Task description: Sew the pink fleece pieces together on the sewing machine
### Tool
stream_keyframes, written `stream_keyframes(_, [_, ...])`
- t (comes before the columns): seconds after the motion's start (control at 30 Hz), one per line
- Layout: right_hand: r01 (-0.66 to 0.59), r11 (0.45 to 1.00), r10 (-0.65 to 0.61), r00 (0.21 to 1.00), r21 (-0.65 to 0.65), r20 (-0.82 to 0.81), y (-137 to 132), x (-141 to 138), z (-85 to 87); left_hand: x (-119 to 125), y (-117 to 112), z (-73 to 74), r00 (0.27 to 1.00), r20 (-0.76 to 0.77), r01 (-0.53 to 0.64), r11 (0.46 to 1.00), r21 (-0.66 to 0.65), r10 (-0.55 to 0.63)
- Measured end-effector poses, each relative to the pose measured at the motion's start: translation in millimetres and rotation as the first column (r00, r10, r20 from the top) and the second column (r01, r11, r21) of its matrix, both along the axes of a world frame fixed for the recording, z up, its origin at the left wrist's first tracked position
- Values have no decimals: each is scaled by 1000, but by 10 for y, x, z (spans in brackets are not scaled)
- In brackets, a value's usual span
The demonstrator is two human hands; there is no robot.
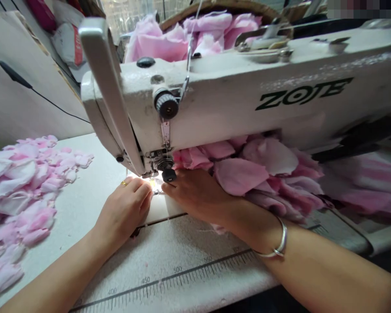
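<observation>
A white sewing machine [215,100] spans the view, its lamp lighting the needle area [155,184]. My left hand [125,208], with a ring, rests just left of the needle with fingers curled together on the bed; whatever they press on is hidden. On the right of the needle, my right hand [192,191] reaches under the machine head with bent fingers, their tips partly behind a black knob [168,175]. Pink fabric petals [241,176] bunch against that hand and forearm, under the machine arm. What its fingers hold does not show.
Loose pink and white petals [26,178] lie heaped on the table at left. More pink fabric [159,41] sits behind the machine by a basket rim [215,6]. A printed ruler [179,276] runs along the table's front edge. Pink fabric [368,182] also hangs at far right.
</observation>
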State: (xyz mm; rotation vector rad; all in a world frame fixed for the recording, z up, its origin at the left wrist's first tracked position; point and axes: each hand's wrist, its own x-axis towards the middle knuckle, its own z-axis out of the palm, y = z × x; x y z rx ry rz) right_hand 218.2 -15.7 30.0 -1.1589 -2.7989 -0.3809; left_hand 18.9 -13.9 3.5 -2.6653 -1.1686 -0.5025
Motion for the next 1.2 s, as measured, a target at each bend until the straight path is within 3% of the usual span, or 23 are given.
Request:
stream_keyframes(0.27, [25, 999, -23, 998, 22, -63, -24, 44, 23, -120, 35, 13, 998, 69, 22, 992, -127, -13])
stream_keyframes(0.53, [-35, 999, 30, 994, -42, -101, -42, -25, 24, -182, -5, 114, 997, 30, 67, 993, -97, -64])
stream_keyframes(0.7, [-33, 995, 23, 995, -96, -95, -52, 6, 8, -206, 4, 122, 991, -3, 134, 991, -9, -134])
stream_keyframes(0.93, [-75, 986, 60, 993, -148, -99, -70, 32, -7, -207, 19, 201, 962, -145, 226, 973, -56, -231])
stream_keyframes(1.2, [-83, 993, 72, 990, -87, -124, -94, 25, -92, -151, -22, 124, 967, -155, 190, 978, -92, -203])
